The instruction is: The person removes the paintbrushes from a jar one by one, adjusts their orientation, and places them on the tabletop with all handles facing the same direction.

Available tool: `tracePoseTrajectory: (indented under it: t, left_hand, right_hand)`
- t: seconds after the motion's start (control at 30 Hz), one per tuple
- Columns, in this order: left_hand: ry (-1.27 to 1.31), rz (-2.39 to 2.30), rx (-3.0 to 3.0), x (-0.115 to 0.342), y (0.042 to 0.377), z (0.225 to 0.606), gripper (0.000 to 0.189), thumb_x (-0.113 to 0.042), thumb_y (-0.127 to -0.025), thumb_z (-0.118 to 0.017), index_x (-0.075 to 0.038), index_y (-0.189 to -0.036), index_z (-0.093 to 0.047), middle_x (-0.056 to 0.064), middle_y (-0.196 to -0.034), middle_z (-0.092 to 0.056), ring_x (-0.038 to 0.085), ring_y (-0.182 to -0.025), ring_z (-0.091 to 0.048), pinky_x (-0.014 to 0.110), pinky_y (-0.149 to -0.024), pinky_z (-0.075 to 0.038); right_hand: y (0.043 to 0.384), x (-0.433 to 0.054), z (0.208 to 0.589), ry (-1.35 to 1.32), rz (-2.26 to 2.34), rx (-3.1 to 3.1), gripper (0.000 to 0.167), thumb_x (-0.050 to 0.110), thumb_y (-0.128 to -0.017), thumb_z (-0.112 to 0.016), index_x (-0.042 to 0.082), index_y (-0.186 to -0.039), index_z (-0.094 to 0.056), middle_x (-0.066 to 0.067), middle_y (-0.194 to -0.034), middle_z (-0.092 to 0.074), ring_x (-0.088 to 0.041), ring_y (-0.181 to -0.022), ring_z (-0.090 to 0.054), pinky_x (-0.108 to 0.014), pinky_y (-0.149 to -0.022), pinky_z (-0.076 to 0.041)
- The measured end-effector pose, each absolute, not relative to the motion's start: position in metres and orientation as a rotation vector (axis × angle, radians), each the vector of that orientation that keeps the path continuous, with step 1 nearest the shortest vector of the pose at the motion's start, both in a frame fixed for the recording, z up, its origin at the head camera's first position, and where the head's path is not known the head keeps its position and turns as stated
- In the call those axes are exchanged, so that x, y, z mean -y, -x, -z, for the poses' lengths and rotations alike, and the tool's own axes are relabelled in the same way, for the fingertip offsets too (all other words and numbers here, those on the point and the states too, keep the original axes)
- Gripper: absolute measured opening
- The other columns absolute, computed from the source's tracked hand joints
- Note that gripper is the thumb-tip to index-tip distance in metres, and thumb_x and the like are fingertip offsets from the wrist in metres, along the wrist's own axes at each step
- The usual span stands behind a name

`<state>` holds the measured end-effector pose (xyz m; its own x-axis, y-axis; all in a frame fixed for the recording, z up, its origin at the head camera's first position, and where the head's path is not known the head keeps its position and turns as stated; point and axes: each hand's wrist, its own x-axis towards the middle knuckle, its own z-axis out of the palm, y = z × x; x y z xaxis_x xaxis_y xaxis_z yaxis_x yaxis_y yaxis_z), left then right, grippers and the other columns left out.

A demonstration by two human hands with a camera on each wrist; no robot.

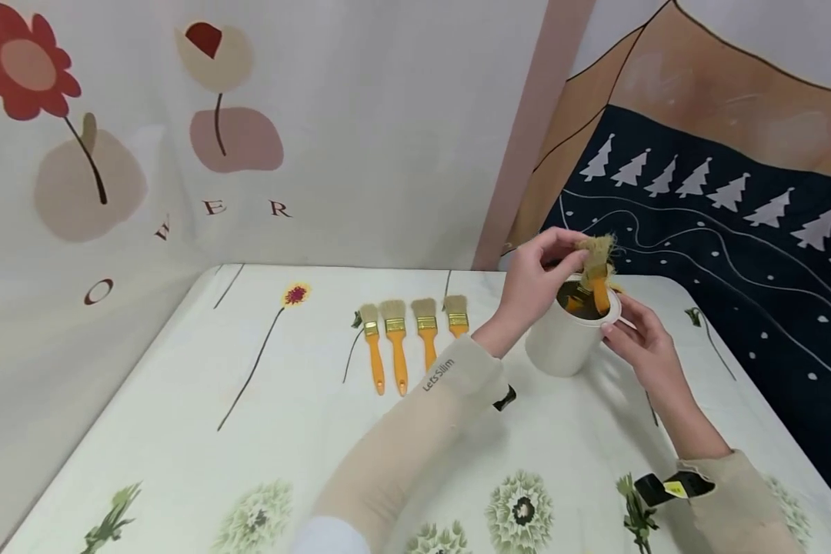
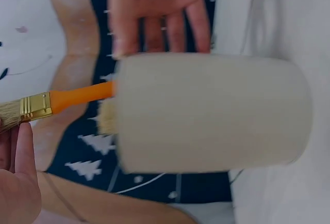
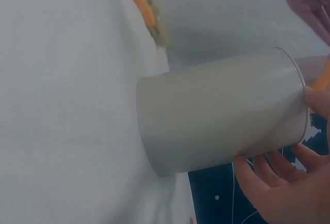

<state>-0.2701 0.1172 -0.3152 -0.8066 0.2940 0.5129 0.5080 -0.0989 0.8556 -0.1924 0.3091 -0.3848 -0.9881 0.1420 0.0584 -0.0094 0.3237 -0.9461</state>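
My left hand (image 1: 536,281) pinches a paintbrush (image 1: 599,295) near its bristles. The brush is upside down, and its orange handle (image 2: 80,95) reaches into the mouth of a white cylindrical container (image 1: 561,346). More orange and a tuft of bristles (image 2: 106,117) show at the container's mouth, so at least one other brush is inside. The container stands upright on the table. My right hand (image 1: 647,346) holds its right side, thumb at the rim and fingers (image 3: 258,175) against the wall. The container's bottom inside is hidden.
Several paintbrushes with orange handles, one of them a narrow brush (image 1: 372,350), lie in a row left of the container, bristles away from me. My left forearm partly covers them. A flower-printed cloth covers the table (image 1: 180,385); printed curtains (image 1: 388,138) hang behind.
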Motion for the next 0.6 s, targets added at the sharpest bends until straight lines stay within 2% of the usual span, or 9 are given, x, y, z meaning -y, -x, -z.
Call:
tracePoseTrajectory:
  t: [0.13,0.27,0.37,0.5,0.6]
  left_hand:
    - [0.874,2.059,1.908,-0.096,0.266,0.295,0.019,-0.011,-0.096,-0.065,-0.002,-0.114,-0.066,0.015,-0.111,-0.070,0.013,-0.097,-0.068,0.016,-0.085,-0.057]
    - [0.828,2.117,1.822,-0.067,0.268,0.283,0.020,-0.006,-0.096,-0.064,0.002,-0.115,-0.064,0.019,-0.113,-0.067,0.023,-0.101,-0.069,0.023,-0.086,-0.060]
    - [0.784,2.140,1.765,-0.045,0.270,0.281,0.021,-0.003,-0.096,-0.064,0.005,-0.115,-0.063,0.022,-0.113,-0.066,0.025,-0.099,-0.069,0.031,-0.087,-0.061]
    - [0.727,2.161,1.715,-0.017,0.275,0.283,0.021,-0.001,-0.095,-0.064,0.007,-0.114,-0.063,0.020,-0.109,-0.067,0.015,-0.093,-0.068,0.038,-0.088,-0.062]
    - [0.686,2.194,1.689,0.002,0.280,0.287,0.021,0.001,-0.094,-0.064,0.009,-0.113,-0.062,0.012,-0.102,-0.068,0.010,-0.089,-0.067,0.035,-0.087,-0.062]
  right_hand:
    - [0.191,-0.311,0.384,0.118,-1.796,2.402,0.071,0.030,-0.100,-0.060,0.018,-0.159,-0.022,-0.017,-0.165,-0.021,0.009,-0.117,-0.046,-0.002,-0.086,-0.049]
    - [0.192,-0.310,0.385,0.119,-1.826,2.385,0.072,0.029,-0.099,-0.062,0.018,-0.159,-0.022,-0.016,-0.165,-0.021,0.008,-0.116,-0.047,-0.004,-0.086,-0.050]
    - [0.192,-0.309,0.386,0.123,-1.832,2.387,0.073,0.028,-0.099,-0.062,0.017,-0.159,-0.022,-0.018,-0.165,-0.021,0.007,-0.117,-0.047,-0.004,-0.086,-0.050]
    - [0.192,-0.309,0.387,0.112,-1.844,2.366,0.072,0.027,-0.099,-0.062,0.017,-0.159,-0.022,-0.017,-0.165,-0.022,0.008,-0.119,-0.047,-0.003,-0.086,-0.049]
    - [0.191,-0.309,0.387,0.099,-1.864,2.338,0.072,0.026,-0.099,-0.063,0.017,-0.159,-0.023,-0.015,-0.165,-0.023,0.008,-0.119,-0.047,-0.003,-0.086,-0.049]
